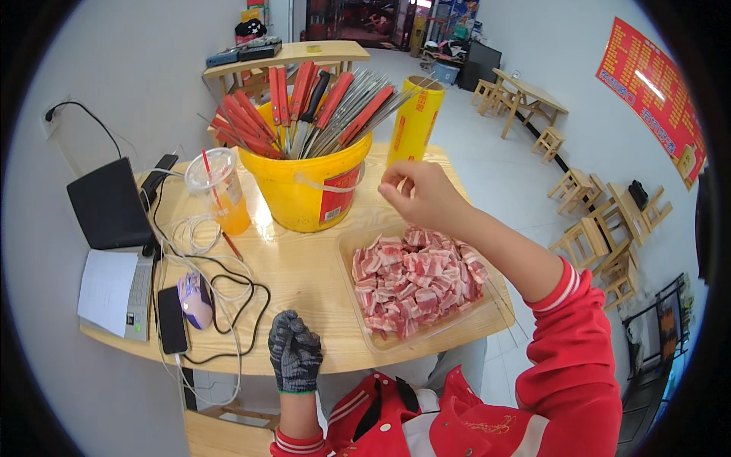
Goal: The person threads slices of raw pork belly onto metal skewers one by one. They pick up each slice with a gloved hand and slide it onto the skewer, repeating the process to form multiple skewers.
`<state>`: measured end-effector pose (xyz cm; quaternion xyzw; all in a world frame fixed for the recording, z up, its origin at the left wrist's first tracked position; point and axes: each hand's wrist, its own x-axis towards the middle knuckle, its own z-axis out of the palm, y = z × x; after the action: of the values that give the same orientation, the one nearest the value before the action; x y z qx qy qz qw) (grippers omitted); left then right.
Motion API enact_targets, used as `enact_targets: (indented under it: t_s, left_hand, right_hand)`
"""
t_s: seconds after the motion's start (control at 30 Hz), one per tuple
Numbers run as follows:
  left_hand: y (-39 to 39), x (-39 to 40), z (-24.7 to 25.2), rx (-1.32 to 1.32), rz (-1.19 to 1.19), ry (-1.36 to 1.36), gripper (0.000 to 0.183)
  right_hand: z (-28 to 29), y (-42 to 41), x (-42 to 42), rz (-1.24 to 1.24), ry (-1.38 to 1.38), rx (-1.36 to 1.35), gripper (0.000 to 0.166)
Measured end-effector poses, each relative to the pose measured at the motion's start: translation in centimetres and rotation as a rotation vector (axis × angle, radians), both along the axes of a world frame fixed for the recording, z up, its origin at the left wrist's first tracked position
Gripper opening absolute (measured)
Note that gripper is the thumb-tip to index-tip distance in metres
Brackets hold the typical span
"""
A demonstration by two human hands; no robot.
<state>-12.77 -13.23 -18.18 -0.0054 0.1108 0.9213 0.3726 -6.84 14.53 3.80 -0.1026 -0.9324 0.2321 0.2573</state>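
My right hand (pixel 425 194), bare, hovers above the far edge of a clear plastic tray (pixel 374 343) with fingers curled and thumb near the fingertips; no object shows in it. Sliced raw pork belly (pixel 417 280) is heaped inside that tray. A grey knitted glove covers my left hand (pixel 295 351), which rests as a fist at the table's near edge, with nothing visible in its grip. Thin metal skewers (pixel 505 305) stick out past the tray's right side. Behind the tray stands a yellow bucket (pixel 285 197) packed with bare metal skewers (pixel 357 103) and red-handled ones (pixel 302 88).
A yellow cling-film roll (pixel 416 120) stands upright behind my right hand. Leftward are a cup of orange drink (pixel 228 200), a laptop (pixel 114 205), a phone (pixel 172 320), a mouse (pixel 195 300) and tangled cables (pixel 251 285). Wooden stools (pixel 579 243) line the right wall.
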Motion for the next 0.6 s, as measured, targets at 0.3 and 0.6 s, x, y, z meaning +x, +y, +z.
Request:
enact_targets:
  t_s: [0.3, 0.6]
  left_hand:
    - [-0.1, 0.4, 1.3, -0.013, 0.008, -0.064, 0.019]
    - [-0.4, 0.3, 1.2, -0.025, 0.028, -0.085, 0.016]
  right_hand:
    - [-0.5, 5.6, -7.5, -0.341, 0.339, -0.647, 0.041]
    - [-0.5, 7.6, -9.0, -0.171, 0.410, -0.870, 0.024]
